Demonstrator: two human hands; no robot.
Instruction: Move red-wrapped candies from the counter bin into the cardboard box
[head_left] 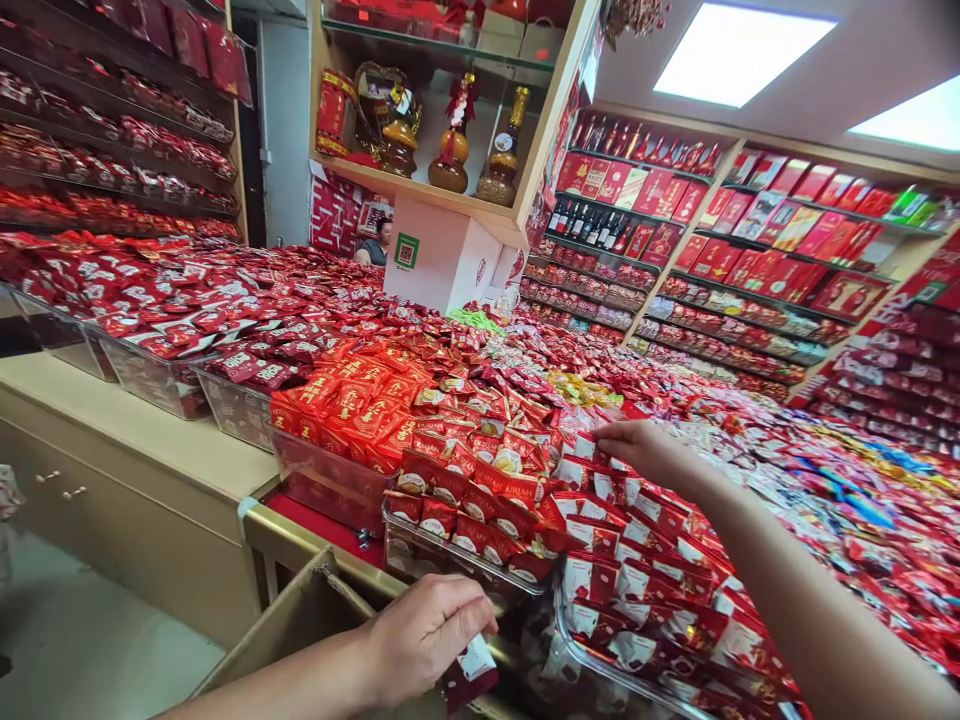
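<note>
My left hand is closed around a small dark-red and white packet, low at the front edge of the display. My right hand reaches over the bins with its fingertips on a red and white packet; its fingers are pressed together. Rows of red and white packets fill the clear bin below it. Left of that stands a bin of red durian packets, and farther left a bin of bright red-orange packets.
An open cardboard box stands below the display at the front. A beige cabinet runs along the left. Behind are a white pillar, shelves of red boxes and a person.
</note>
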